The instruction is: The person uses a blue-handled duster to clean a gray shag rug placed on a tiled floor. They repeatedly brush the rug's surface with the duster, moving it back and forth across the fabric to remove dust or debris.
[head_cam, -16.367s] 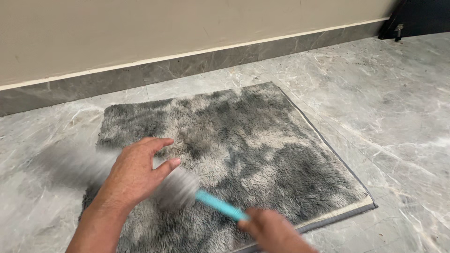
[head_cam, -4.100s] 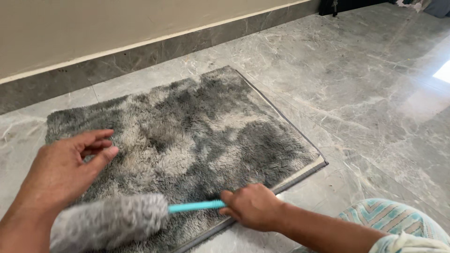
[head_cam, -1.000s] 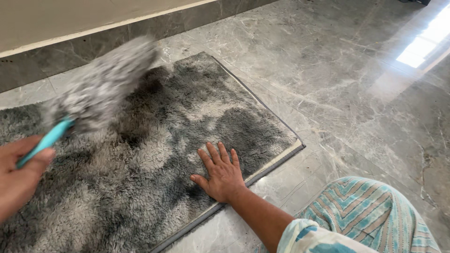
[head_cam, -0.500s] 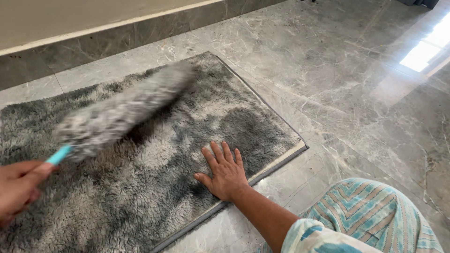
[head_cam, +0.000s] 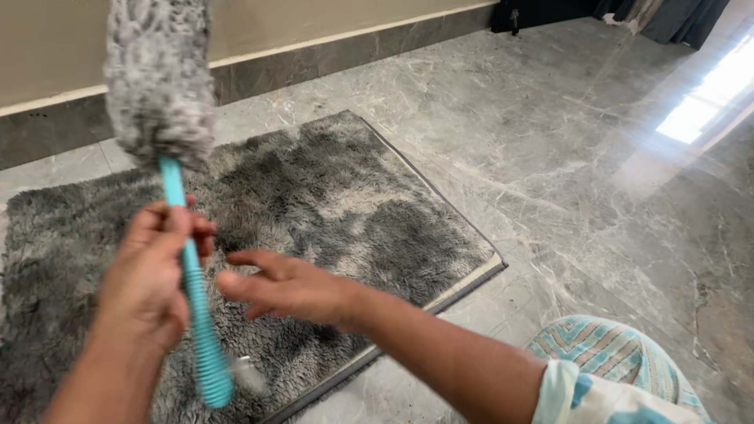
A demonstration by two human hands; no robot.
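Observation:
My left hand point(head_cam: 149, 275) grips the turquoise ribbed handle of a fluffy grey duster point(head_cam: 161, 78), which stands upright with its head up near the top left. My right hand point(head_cam: 287, 286) hovers open just to the right of the handle, fingers spread toward it, above a shaggy grey rug point(head_cam: 353, 204) on the floor. Motion blurs both hands.
The rug lies on a grey marble floor point(head_cam: 565, 141) beside a beige wall with a grey skirting point(head_cam: 338, 51). My knee in striped turquoise cloth point(head_cam: 620, 361) is at the lower right. Dark curtains point(head_cam: 667, 16) hang at the far top right, and sunlight glares on the floor.
My left hand has swung the duster up off the rug to upright. My right hand has lifted from the rug's front edge and moved left toward the handle.

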